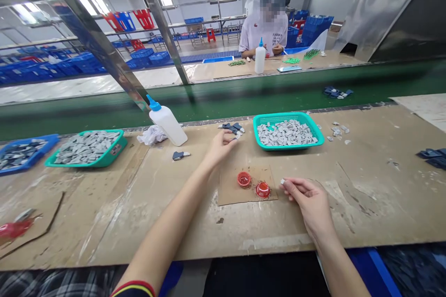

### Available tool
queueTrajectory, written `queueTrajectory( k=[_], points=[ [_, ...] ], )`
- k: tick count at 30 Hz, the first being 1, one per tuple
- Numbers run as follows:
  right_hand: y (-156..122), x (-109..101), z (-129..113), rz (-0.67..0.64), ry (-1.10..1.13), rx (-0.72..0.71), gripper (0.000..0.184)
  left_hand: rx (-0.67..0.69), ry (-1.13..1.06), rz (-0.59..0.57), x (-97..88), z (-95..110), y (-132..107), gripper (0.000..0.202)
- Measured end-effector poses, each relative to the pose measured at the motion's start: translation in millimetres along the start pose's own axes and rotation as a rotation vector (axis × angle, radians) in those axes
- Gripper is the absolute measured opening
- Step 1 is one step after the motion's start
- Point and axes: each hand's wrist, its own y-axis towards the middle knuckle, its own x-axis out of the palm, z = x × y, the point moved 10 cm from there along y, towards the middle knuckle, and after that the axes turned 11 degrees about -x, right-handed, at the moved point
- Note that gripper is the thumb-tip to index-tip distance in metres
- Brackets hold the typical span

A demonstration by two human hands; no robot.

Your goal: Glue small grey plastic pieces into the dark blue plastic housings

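Note:
My left hand reaches out to a small pile of dark blue-grey pieces with pale tips. Its fingers are loosely curved and apart, touching or just above the pile's near edge. Between the thumb and fingertips of my right hand is a small pale grey tab, held just right of a cardboard square. Two small red cups stand on that square: a left cup and a right cup, both with wet-looking red insides. A single dark piece with a pale tip lies left of my left hand.
A green basket of grey tabs stands beyond my hands, with loose tabs beside it. Another green basket, a blue tray and a white squeeze bottle are on the left. Across the green belt sits a co-worker.

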Motion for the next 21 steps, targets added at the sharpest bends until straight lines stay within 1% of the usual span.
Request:
queueTrajectory(
  k=[2,4,7,10,12,13,15,18,21],
  points=[
    [-8.4,1.0,6.3,0.015,0.021,0.033,0.032,-0.074,-0.143,-0.090,-3.0,-7.9,-16.3,0.040],
    [-11.7,7.0,7.9,-0.017,0.010,0.055,0.031,-0.127,-0.268,-0.162,-5.0,-12.8,-34.6,0.035],
    [-11.4,15.2,3.5,-0.059,-0.014,0.052,0.030,-0.179,-0.427,-0.205,-9.7,-17.6,-61.1,0.033],
    [-10.4,19.4,-0.5,-0.073,-0.030,0.055,0.029,-0.244,-0.656,-0.215,-12.2,-22.6,-85.3,0.026],
    [-10.3,21.0,-1.2,-0.077,-0.037,0.061,0.029,-0.262,-0.757,-0.202,-12.0,-23.7,-99.4,0.022],
    [-10.2,21.5,-1.4,-0.077,-0.038,0.059,0.028,-0.252,-0.771,-0.188,-11.9,-23.2,-105.4,0.022],
    [-9.8,22.7,-1.2,-0.077,-0.041,0.050,0.028,-0.215,-0.774,-0.133,-12.6,-22.3,-115.1,0.022],
    [-8.7,25.6,0.0,-0.084,-0.052,0.030,0.027,-0.177,-0.753,-0.016,-15.0,-25.2,-125.0,0.023],
    [-7.9,29.0,0.8,-0.096,-0.065,0.017,0.027,-0.189,-0.758,0.015,-11.4,-28.2,-131.1,0.025]
  ],
)
